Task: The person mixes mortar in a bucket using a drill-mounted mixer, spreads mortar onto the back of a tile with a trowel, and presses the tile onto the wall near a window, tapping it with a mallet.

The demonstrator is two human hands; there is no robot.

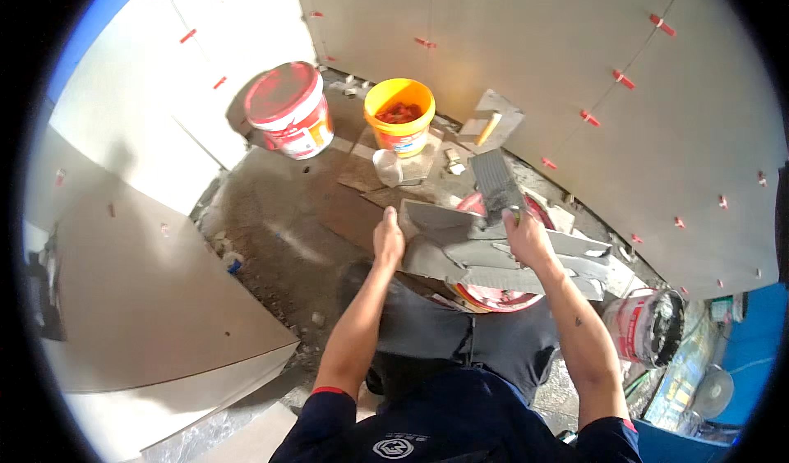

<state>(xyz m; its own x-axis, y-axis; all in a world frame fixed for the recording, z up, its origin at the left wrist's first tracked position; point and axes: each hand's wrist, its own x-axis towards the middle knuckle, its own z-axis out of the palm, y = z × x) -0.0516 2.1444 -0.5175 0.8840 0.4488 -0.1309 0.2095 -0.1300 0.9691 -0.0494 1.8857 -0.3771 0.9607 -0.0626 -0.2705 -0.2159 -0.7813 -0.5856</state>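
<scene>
The right grip (526,237) is clenched around a trowel (497,179) at the far edge of the mortar-smeared slab (485,257). The left grip (389,237) is at the slab's left edge; whether it grasps it, I cannot tell. The slab lies over a red-rimmed bucket (514,306).

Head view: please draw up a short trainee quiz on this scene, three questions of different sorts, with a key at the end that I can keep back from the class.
1. True or false: the yellow bucket is open at the top, with red pieces inside.
2. Which hand holds the flat grey trowel? A) left; B) right; C) both.
3. Fill in: the lidded bucket to the left of the yellow one has a ____ lid.

Key: 1. True. 2. B, the right hand. 3. Red.
</scene>
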